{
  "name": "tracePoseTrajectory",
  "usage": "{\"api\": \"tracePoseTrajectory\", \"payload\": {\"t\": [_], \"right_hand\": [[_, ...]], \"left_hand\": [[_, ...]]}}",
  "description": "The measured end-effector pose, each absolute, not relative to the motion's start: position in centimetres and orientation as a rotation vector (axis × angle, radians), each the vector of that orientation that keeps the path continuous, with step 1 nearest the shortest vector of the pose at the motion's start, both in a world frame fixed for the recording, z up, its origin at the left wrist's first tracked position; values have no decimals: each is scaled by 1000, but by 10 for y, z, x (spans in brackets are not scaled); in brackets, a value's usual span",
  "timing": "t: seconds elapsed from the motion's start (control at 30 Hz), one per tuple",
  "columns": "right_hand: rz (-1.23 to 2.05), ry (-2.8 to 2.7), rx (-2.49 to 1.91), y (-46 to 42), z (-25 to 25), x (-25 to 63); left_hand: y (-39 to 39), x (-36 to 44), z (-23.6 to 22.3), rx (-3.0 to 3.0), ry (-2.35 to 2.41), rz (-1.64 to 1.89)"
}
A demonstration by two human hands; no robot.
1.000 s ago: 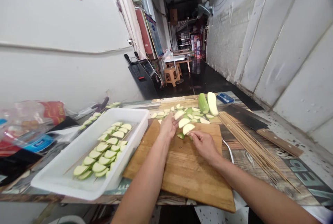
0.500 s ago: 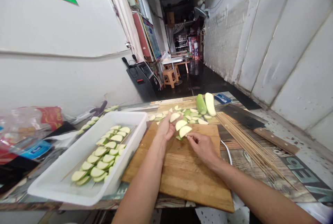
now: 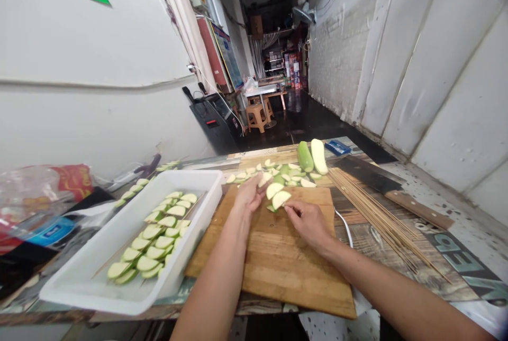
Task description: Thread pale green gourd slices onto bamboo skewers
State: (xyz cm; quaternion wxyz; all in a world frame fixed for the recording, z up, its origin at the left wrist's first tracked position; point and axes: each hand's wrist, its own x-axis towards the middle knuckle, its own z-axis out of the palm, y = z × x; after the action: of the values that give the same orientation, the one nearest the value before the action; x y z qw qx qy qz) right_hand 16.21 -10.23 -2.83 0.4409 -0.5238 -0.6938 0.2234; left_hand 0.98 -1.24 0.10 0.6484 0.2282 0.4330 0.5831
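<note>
Over the wooden cutting board (image 3: 293,256), my left hand (image 3: 249,195) is closed with a half-round zucchini slice (image 3: 265,178) at its fingertips. My right hand (image 3: 307,219) pinches the near end of a thin skewer (image 3: 284,203), mostly hidden by the fingers and slices. Two pale slices with green rims (image 3: 281,199) sit on it between my hands, with part of another below them. Behind the hands lies a spread of loose cut slices (image 3: 293,172), beside two larger zucchini pieces (image 3: 305,157).
A white plastic tub (image 3: 137,298) at left holds skewered slices (image 3: 153,248). Bamboo skewers (image 3: 369,214) lie right of the board, near a cleaver (image 3: 420,209) and a blue box (image 3: 337,147). Plastic packaging (image 3: 47,203) lies at the far left, and a white cable (image 3: 346,227) runs by the board.
The view has shifted slightly, moving the scene a little to the left. Both hands keep almost the same pose around the slices.
</note>
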Motion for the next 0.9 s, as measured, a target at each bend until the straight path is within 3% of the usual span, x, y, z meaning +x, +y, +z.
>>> {"api": "tracePoseTrajectory", "payload": {"t": [0.53, 0.9], "right_hand": [[516, -1762, -1326, -104, -23, 164], [687, -1449, -1220, -87, -15, 178]], "left_hand": [[-13, 15, -1, 524, 1029, 1258], [-15, 16, -3, 852, 1176, 1470]]}}
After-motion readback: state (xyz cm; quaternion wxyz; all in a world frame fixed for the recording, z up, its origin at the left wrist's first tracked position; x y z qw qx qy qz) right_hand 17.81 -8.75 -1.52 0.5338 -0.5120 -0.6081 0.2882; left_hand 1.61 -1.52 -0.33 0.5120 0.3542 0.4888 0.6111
